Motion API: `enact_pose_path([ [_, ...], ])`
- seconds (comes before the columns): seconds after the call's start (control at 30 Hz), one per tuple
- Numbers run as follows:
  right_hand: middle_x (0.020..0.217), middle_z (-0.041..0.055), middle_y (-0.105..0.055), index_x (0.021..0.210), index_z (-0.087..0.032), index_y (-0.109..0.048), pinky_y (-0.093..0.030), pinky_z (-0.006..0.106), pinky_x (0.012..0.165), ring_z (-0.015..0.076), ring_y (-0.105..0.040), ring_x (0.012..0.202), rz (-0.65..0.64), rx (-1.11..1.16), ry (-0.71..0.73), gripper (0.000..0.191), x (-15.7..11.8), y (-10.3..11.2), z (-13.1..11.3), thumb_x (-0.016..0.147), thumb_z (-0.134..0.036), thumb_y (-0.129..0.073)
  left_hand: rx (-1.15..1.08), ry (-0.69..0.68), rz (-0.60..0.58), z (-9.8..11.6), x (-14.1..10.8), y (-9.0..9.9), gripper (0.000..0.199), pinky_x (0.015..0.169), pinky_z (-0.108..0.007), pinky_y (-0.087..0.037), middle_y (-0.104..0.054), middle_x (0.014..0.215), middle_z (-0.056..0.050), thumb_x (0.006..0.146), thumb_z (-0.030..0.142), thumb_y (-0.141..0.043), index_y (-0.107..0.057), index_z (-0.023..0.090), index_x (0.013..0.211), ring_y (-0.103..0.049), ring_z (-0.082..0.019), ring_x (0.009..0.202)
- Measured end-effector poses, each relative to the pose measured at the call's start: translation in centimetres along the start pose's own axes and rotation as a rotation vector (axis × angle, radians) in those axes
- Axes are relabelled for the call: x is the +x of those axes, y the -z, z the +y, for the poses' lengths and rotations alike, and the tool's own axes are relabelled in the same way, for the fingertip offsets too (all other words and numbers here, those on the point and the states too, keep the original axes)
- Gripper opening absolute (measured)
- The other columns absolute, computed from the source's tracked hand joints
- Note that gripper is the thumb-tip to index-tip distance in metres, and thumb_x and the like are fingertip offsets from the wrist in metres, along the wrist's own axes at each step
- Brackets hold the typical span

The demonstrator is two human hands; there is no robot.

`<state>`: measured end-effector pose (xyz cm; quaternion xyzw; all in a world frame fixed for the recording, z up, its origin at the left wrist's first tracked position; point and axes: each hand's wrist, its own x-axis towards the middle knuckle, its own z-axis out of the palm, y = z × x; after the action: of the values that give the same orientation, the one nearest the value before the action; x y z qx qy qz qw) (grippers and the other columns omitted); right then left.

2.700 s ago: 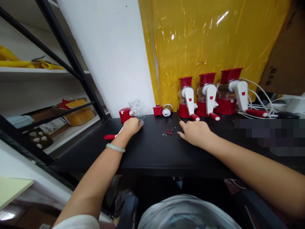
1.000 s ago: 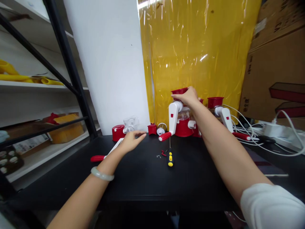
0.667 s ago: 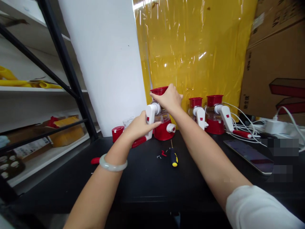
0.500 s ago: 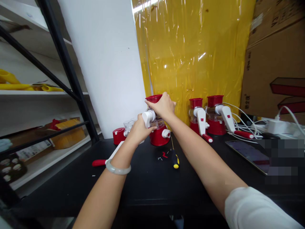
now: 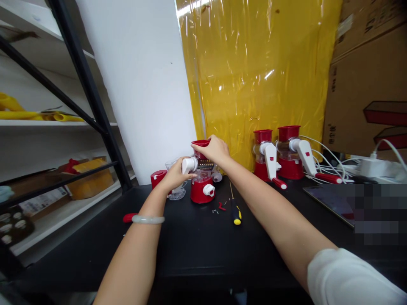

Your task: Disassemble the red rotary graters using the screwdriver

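While the right hand (image 5: 216,151) grips the upright red-and-clear plastic rotary grater (image 5: 202,192) by its flared red hopper, its thumb lies along the near side of the rim and its fingers reach over toward the far side; the grater's body hangs below that grasp, its red base directly above or on the black tabletop (image 5: 190,243), which of the two I cannot tell. The left hand (image 5: 173,178) is curled at the grater's left side, the white plastic crank hub between fingers above and thumb below; the fingers' inner surfaces are hidden. Just right of the base, and clear of both hands, lie small silvery screws (image 5: 215,211), a bent red plastic piece (image 5: 221,206) and a black-and-yellow screwdriver (image 5: 236,211); two similar red-and-white graters (image 5: 291,168) stand farther right.
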<state>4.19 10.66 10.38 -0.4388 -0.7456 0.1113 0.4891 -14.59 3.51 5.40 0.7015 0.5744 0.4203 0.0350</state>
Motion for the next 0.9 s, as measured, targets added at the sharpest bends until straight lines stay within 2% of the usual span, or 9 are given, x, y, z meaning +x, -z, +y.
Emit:
enact_pose_path([
  [0.13,0.116,0.0239,-0.074,0.114,-0.013,-0.066,-0.055,0.047,0.092,0.0377,-0.07,0.113,-0.002,-0.017,0.029,0.076,0.0,0.4,0.2,0.076,-0.079,-0.069,-0.017,-0.007,-0.014,-0.3,-0.1,0.3,0.074,0.103,-0.044,-0.051,-0.069,0.131,-0.013,0.066,0.037,-0.085,-0.056,0.018,0.131,-0.065,-0.029,0.118],
  [0.33,0.113,0.0257,-0.073,0.116,-0.012,-0.067,-0.055,0.052,0.09,0.0404,-0.071,0.109,-0.012,-0.045,0.043,0.084,-0.3,0.8,0.1,0.074,-0.084,-0.067,0.005,0.01,-0.013,-0.5,0.0,0.2,0.073,0.102,-0.046,-0.051,-0.071,0.127,-0.013,0.065,0.043,-0.086,-0.06,0.018,0.128,-0.067,-0.031,0.116],
  [0.5,0.11,0.0259,-0.074,0.115,-0.01,-0.071,-0.055,0.052,0.089,0.04,-0.071,0.107,-0.03,-0.07,0.087,0.079,-0.5,0.7,0.1,0.08,-0.081,-0.064,0.039,0.039,0.053,-0.5,0.1,-0.3,0.061,0.103,-0.046,-0.051,-0.072,0.127,-0.015,0.074,0.046,-0.079,-0.062,0.016,0.125,-0.067,-0.03,0.116],
  [0.73,0.112,0.0182,-0.078,0.12,-0.013,-0.074,-0.054,0.041,0.092,0.032,-0.072,0.109,-0.136,0.05,0.178,0.062,0.6,1.1,1.4,0.09,-0.067,-0.064,0.074,0.086,0.179,0.7,-0.5,-1.0,0.071,0.107,-0.045,-0.049,-0.068,0.138,-0.015,0.074,0.049,-0.082,-0.057,0.019,0.133,-0.064,-0.033,0.128],
  [0.9,0.123,0.0162,-0.076,0.121,-0.013,-0.076,-0.051,0.037,0.101,0.0266,-0.071,0.117,-0.173,0.123,0.19,0.044,1.2,2.0,2.0,0.101,-0.048,-0.059,0.021,0.075,0.185,0.9,-0.7,-1.8,0.066,0.101,-0.042,-0.052,-0.07,0.133,-0.014,0.077,0.046,-0.08,-0.056,0.019,0.132,-0.067,-0.03,0.12],
])
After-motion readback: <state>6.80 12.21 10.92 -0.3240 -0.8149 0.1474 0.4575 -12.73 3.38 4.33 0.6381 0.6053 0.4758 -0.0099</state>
